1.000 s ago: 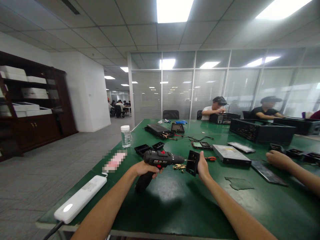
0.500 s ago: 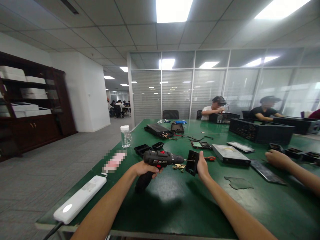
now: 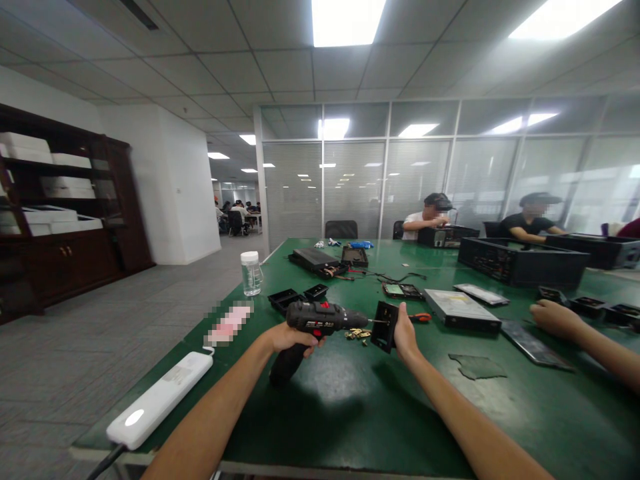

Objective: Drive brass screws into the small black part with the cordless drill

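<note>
A black cordless drill [image 3: 313,318] is gripped by my left hand [image 3: 287,337], its long bit pointing right. My right hand [image 3: 405,331] holds a small black plastic housing [image 3: 384,327] up on its side, open face towards the drill. The bit reaches into this housing; whether it sits on a screw is too small to tell. Beneath the bit, several small brass-coloured metal pieces [image 3: 357,333] lie on the green table [image 3: 320,427]. Behind the drill are more black plastic housings [image 3: 286,299]. An orange-handled tool [image 3: 421,317] lies just beyond my right hand.
Left are a water bottle [image 3: 251,273] and a white power strip [image 3: 163,397]. Right lie a silver disc drive [image 3: 462,309], a dark flat panel [image 3: 535,345] and a co-worker's hand [image 3: 555,317]. Further back stand black computer cases [image 3: 523,260], with people working at them.
</note>
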`<state>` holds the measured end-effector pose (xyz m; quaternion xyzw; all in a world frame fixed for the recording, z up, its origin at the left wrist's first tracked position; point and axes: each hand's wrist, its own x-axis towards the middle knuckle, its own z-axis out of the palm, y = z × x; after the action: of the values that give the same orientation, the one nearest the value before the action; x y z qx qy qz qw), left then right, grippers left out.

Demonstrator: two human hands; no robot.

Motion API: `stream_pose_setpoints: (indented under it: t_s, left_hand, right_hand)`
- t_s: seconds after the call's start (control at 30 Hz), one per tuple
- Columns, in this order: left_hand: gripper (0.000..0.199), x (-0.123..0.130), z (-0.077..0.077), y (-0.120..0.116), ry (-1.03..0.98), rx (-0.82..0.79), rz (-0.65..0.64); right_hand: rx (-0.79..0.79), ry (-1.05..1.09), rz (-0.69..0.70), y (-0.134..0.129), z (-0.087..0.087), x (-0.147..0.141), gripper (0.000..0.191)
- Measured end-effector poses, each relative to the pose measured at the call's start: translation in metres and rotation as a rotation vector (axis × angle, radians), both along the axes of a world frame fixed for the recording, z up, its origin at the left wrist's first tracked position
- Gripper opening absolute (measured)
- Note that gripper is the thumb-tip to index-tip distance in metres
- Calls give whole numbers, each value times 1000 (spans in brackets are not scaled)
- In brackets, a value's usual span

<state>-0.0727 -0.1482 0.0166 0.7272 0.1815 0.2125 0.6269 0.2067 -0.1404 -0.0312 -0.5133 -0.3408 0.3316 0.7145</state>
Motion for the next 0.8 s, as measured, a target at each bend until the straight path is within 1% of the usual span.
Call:
stream_pose_setpoints:
  t_s: [0.17,0.37,0.5,0.8]
  left_hand:
    - [30,0,-1,1,-5,12,-12]
    - [30,0,-2,1,-5,30,-15]
    - [28,-1,-2,2,-6,40,-22]
    - [28,-1,-1,1,9,44,-15]
  right_hand:
    - [16,-18,-8,4,-3,2,56]
    - [22,-14,23,7,-8,4,56]
    - [18,-14,-3,6,-7,3,54]
    - [21,-12,4,4,-5,2,53]
